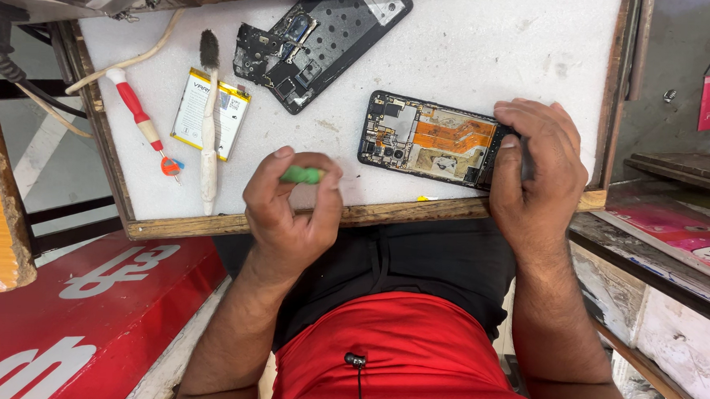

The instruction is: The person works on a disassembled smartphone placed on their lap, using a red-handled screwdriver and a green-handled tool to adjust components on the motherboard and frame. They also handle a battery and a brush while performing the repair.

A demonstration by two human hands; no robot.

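Now the right hand (pixel 537 173) clamps the opened phone (pixel 431 139); left hand (pixel 291 208), beside it, pinches a green tool (pixel 302 174); a slip could gouge the exposed board.

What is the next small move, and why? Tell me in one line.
Probably bring the green tool in the left hand across to the opened phone: the right hand already grips the phone's end, its insides lie exposed, and the tool is apart from it.

Left hand (pixel 292 208) fisted, right hand (pixel 537 173) curled.
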